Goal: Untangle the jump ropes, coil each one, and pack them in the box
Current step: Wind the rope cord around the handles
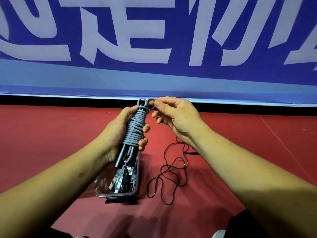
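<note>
The grey jump rope (136, 127), coiled tight round its black handles, sits gripped in the left hand (120, 133) above the clear box (118, 182); the right hand (173, 115) pinches its top loop.

Head-worn camera, looking forward and down, close-in, wide-angle

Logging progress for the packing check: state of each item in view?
grey jump rope: coiled round its black handles.
left hand: grips the grey coil.
right hand: pinches the loop at the coil's top.
clear box: open, on the floor, ropes inside.
dark rope: loose, uncoiled, on the floor right of the box.
</note>
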Tool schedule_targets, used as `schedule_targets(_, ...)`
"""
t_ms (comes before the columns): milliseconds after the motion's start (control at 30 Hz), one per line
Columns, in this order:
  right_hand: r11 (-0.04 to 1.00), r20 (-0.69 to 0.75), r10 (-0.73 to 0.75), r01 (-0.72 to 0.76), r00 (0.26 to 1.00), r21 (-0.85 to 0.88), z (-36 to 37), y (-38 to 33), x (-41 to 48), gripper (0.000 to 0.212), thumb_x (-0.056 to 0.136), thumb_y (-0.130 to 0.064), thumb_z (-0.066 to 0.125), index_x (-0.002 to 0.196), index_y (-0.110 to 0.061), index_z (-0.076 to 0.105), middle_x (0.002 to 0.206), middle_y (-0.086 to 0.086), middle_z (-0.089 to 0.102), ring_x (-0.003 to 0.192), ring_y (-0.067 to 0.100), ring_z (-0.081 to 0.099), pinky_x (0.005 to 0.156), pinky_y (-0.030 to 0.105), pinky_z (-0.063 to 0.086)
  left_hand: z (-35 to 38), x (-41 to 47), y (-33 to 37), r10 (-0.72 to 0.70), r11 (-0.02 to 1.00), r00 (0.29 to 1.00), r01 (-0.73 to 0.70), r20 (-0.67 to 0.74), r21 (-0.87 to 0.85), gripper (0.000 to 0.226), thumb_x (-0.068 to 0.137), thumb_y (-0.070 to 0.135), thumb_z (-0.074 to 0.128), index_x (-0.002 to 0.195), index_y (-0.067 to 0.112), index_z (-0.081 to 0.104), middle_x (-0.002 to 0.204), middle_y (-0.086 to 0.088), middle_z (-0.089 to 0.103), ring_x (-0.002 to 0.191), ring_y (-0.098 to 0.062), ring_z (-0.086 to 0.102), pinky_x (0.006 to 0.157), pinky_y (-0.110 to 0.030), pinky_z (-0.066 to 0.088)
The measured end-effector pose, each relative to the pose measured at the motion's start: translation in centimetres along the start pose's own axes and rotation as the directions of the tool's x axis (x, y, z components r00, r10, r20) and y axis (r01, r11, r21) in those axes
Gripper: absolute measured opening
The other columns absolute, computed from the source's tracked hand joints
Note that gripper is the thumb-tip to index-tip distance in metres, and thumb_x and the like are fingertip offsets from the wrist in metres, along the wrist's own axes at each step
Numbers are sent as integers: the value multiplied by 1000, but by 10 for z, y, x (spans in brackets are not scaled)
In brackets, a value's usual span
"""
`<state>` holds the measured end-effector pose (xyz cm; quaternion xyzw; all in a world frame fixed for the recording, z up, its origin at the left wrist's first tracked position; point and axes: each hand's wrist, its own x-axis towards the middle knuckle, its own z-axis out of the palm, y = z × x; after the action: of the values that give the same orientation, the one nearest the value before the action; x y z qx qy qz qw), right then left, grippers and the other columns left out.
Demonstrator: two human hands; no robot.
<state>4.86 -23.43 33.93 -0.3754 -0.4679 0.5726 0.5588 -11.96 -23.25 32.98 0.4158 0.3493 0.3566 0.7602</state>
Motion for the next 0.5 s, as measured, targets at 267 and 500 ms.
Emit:
schedule_targets(267,952,-68,37,-15,997,306,4,-1,2,13,97,-2,51,93,5,61,88,16,68,71,19,69,70,26,58,-2,3,-2,116,993,993,-116,1,30,34,99,42,43,125,22,54,80,-13,59,45,-26,51,48,-27,44)
schedule_targets(500,872,-23,75,-54,997,487,15,-5,-2,9,98,-1,48,96,4,55,94,20,67,82,25,68,81,30,58,-4,5,0,69,997,998,-68,16,-30,33,95,50,50,116,25,49,79,-6,57,45,-22,51,46,-25,44)
